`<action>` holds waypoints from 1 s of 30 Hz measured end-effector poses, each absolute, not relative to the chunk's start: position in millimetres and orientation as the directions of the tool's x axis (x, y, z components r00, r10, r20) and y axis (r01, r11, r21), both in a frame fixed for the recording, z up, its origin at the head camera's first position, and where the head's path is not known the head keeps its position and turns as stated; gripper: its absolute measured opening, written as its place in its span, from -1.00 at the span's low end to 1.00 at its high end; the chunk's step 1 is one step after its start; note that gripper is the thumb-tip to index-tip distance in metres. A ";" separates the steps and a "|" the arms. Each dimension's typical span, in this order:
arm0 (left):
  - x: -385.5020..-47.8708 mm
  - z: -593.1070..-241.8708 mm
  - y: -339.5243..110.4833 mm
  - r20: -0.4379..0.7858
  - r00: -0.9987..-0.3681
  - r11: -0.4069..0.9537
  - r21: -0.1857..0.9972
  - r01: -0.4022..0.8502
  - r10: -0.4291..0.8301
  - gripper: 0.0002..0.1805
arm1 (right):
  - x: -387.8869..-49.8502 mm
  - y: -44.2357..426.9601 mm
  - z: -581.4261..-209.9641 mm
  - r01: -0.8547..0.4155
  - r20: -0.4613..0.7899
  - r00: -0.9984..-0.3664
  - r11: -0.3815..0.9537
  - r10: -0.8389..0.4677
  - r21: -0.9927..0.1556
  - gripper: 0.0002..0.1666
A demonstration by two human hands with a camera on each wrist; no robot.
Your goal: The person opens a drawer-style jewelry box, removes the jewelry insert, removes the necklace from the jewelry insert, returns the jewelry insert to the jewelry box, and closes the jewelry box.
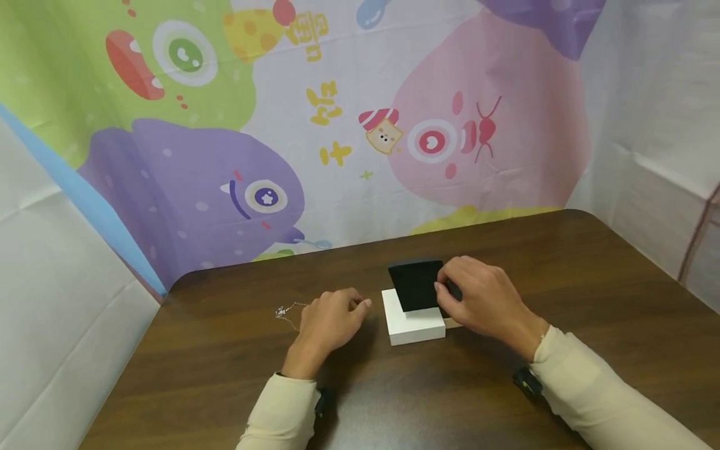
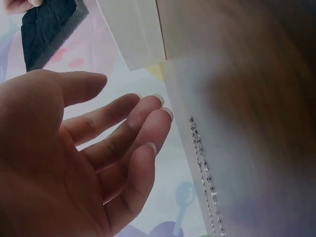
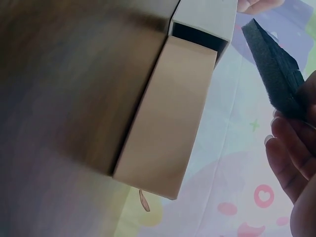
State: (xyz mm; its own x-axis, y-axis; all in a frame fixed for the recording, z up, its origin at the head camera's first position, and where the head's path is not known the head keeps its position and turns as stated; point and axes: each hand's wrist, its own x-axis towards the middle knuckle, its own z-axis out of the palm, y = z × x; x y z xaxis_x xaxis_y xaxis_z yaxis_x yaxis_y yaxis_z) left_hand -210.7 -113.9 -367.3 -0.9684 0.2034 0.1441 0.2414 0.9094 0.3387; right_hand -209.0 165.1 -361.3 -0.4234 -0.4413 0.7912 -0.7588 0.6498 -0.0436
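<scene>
My right hand [image 1: 484,297] pinches the edge of a black foam pad [image 1: 417,284] and holds it tilted above a white box sleeve [image 1: 413,328]. In the right wrist view, a tan drawer [image 3: 163,118] sticks out of the sleeve, a small ribbon tab [image 3: 144,201] at its end. The drawer's inside is hidden in that view. To the left of the box hovers my left hand [image 1: 332,320], its fingers loosely bent and holding nothing. Just beyond that hand, a thin silver chain [image 1: 280,312] lies on the table, partly hidden behind the hand in the head view.
The dark wooden table [image 1: 197,387] has rounded far corners. Behind it hangs a cloth [image 1: 349,206] printed with cartoon monsters, and pale sheeting [image 1: 647,187] covers the right side.
</scene>
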 end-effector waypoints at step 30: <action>-204.9 -364.8 -107.6 0.098 -0.935 0.875 0.330 0.355 0.342 -0.65 | -212.9 171.1 -361.9 -0.727 0.819 -0.420 0.685 -0.391 -0.047 -0.90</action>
